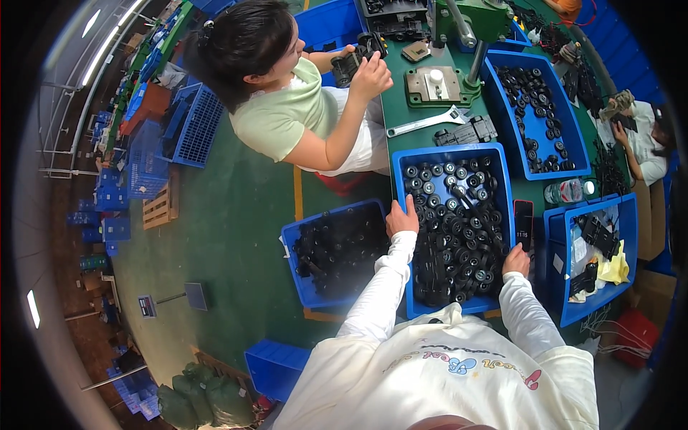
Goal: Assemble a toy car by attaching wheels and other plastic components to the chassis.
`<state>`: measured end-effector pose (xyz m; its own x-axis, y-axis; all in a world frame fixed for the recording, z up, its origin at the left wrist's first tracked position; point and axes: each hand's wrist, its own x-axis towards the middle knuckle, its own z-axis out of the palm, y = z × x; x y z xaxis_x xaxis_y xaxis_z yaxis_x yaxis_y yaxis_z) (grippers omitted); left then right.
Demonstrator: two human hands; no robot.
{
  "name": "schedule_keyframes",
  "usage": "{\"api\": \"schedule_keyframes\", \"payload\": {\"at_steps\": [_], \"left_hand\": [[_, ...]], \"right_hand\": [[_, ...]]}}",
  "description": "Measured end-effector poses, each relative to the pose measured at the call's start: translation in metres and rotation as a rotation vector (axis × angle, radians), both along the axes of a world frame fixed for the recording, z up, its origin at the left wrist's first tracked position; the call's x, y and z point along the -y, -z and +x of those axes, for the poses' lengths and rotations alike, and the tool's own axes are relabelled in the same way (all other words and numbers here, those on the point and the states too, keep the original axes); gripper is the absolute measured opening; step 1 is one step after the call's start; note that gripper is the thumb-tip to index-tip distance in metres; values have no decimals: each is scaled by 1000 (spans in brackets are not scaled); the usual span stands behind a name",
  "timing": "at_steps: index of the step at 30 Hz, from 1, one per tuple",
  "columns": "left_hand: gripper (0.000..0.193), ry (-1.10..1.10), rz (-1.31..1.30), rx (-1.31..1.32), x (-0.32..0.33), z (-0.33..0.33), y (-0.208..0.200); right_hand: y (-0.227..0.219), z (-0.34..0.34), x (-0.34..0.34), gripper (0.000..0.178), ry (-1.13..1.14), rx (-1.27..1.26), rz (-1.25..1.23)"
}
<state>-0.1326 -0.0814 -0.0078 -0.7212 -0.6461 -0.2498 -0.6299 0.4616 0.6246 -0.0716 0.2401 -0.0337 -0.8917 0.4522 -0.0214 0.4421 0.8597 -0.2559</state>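
Observation:
A blue plastic bin (507,193) full of small black toy wheels (459,229) stands right in front of me, partly over the table's near edge. My left hand (403,218) grips its left rim, fingers bent over the edge. On the opposite side my right hand (516,261) holds the right rim, its fingers partly hidden. Just beyond the right hand lies a phone (523,223) with a lit screen. Black chassis-like parts (430,269) lie among the wheels at the bin's near left.
Behind the bin are a grey toy chassis (467,132), an adjustable wrench (427,122) and a green press (459,86). More blue bins (527,172) stand right and on the floor (292,240) at left. A co-worker (287,107) sits left, handling a black part; a bottle (566,190) lies right.

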Motion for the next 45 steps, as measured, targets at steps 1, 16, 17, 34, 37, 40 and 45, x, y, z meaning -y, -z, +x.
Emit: {"api": "schedule_keyframes", "payload": {"at_steps": [1,16,17,34,37,40,45], "left_hand": [[53,0,-3,-3,0,0,0],[42,-13,15,-34,-4,-1,-1],[43,0,4,-28,-2,-1,0],[47,50,-79,-93,3,7,18],[42,71,-54,-148,7,5,21],[37,101,-80,-124,-4,2,13],[43,124,-101,-167,6,6,33]], "right_hand": [[0,0,0,59,-4,-8,2],[0,0,-1,58,4,-3,15],[1,-1,-1,58,0,11,11],[-14,-3,2,37,43,40,-90],[-18,-22,6,27,200,-323,-121],[-99,-100,58,36,-10,-649,-797],[-217,-190,134,95,-821,130,-651]]}}
